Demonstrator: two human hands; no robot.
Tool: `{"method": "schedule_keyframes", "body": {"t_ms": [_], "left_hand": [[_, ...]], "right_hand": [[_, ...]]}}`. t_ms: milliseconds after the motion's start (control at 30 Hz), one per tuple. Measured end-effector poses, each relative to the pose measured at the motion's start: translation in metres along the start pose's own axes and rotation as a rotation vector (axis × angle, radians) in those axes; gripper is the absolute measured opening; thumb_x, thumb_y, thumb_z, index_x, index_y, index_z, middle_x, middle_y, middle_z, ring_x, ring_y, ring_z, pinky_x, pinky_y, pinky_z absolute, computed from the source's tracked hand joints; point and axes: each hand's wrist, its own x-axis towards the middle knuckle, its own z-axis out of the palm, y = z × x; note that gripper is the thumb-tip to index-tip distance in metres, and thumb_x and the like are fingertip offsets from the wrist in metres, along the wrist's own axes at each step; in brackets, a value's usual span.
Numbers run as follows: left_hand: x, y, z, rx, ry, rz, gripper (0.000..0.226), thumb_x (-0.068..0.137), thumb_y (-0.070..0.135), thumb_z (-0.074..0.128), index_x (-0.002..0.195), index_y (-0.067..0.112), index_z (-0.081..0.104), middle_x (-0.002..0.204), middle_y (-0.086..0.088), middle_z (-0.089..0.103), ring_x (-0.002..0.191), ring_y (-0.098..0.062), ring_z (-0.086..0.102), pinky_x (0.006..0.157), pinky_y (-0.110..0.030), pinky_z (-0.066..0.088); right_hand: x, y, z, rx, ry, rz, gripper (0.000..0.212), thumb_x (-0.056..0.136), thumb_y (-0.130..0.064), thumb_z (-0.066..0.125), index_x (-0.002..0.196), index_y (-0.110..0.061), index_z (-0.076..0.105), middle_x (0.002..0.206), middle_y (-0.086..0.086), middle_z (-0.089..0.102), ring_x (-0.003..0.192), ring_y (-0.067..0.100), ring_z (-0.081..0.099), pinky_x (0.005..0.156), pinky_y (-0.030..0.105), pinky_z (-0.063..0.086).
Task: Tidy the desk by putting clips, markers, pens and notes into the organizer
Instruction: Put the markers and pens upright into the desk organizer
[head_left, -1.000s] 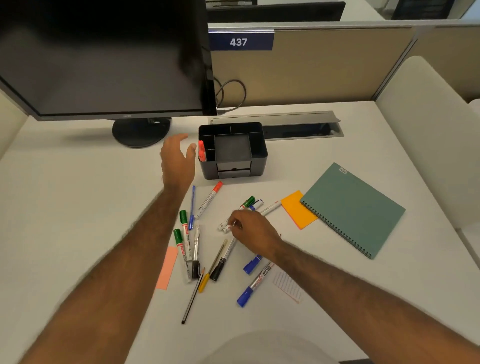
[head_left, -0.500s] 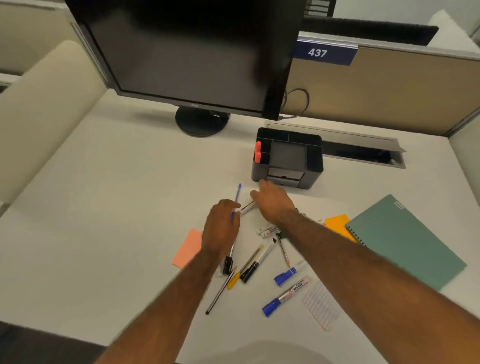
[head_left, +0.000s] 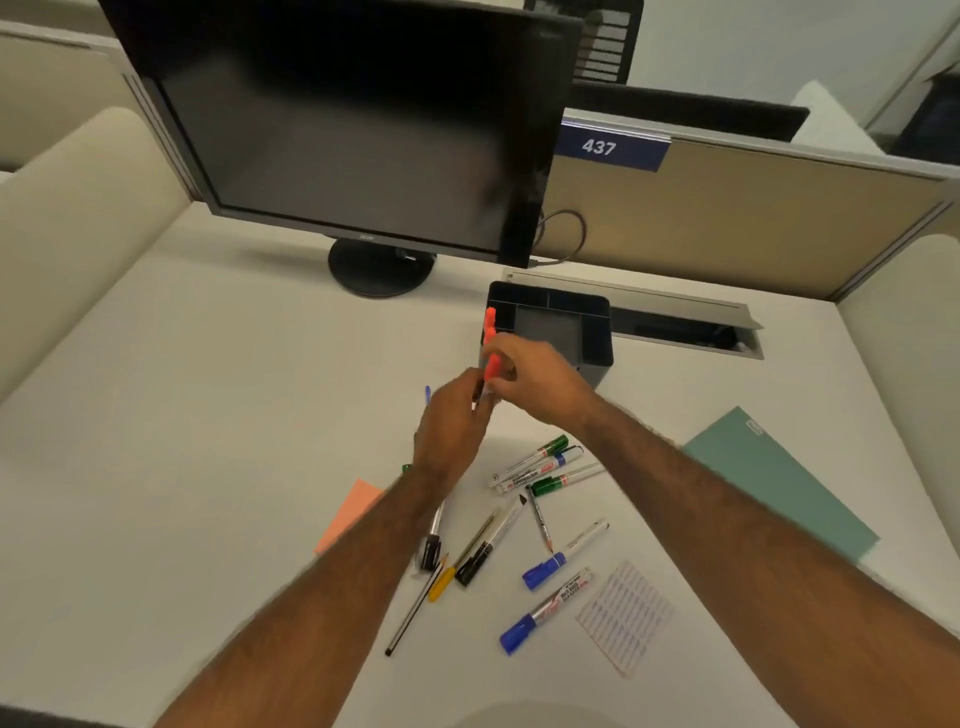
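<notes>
Fingers of both hands meet in front of the organizer (head_left: 558, 325), above the desk (head_left: 218, 467). On the far left of the clutter, a salmon note (head_left: 347, 514) lies flat, partly under the left arm. Next, a thin black pen (head_left: 410, 613) points toward the person, and a black-capped pen (head_left: 432, 540) and a yellow pen (head_left: 441, 584) lie close by. The left hand (head_left: 452, 431) has its fingers pressed together at the lower end of a red marker (head_left: 491, 366). The right hand (head_left: 535, 376) pinches that same marker higher up, so both hands hold it, standing up. Just behind them, another red cap (head_left: 489, 325) sticks out of the organizer's left slot. Below the right hand, three markers (head_left: 540, 465) with green and blue caps lie side by side. Nearer the person, two blue-capped markers (head_left: 545, 605) lie apart from those. Beside them, a lined white note (head_left: 623, 616) lies flat. On the far right, a green notebook (head_left: 779, 478) lies flat, partly hidden by the right arm.
</notes>
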Motion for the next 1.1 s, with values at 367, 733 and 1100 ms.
{"method": "schedule_keyframes", "body": {"t_ms": [367, 733, 1100], "left_hand": [[0.105, 0.058, -0.021, -0.211, 0.179, -0.054, 0.014, 0.096, 0.027, 0.063, 0.096, 0.013, 0.066, 0.085, -0.001, 0.067, 0.073, -0.006, 0.062, 0.060, -0.005, 0.045], [0.100, 0.035, 0.011, -0.027, 0.069, -0.149, 0.022, 0.095, 0.030, 0.063, 0.104, 0.011, 0.067, 0.088, -0.001, 0.067, 0.080, -0.015, 0.062, 0.067, -0.021, 0.043], [0.029, 0.012, 0.000, 0.016, 0.039, -0.008, 0.027, 0.098, 0.026, 0.057, 0.123, 0.016, 0.062, 0.127, -0.001, 0.061, 0.113, -0.016, 0.058, 0.099, -0.032, 0.048]], "right_hand": [[-0.055, 0.037, -0.022, 0.114, 0.288, 0.196, 0.012, 0.094, -0.025, 0.060, 0.103, -0.022, 0.066, 0.090, -0.008, 0.066, 0.079, 0.006, 0.061, 0.072, 0.022, 0.051], [-0.111, 0.079, 0.028, 0.088, 0.159, 0.340, 0.004, 0.091, -0.023, 0.062, 0.092, -0.027, 0.064, 0.087, -0.009, 0.066, 0.077, 0.007, 0.059, 0.064, 0.024, 0.048], [-0.156, 0.088, 0.039, -0.149, -0.044, 0.254, 0.019, 0.095, -0.020, 0.056, 0.111, -0.027, 0.065, 0.113, -0.006, 0.062, 0.098, 0.010, 0.056, 0.079, 0.023, 0.045]]}}
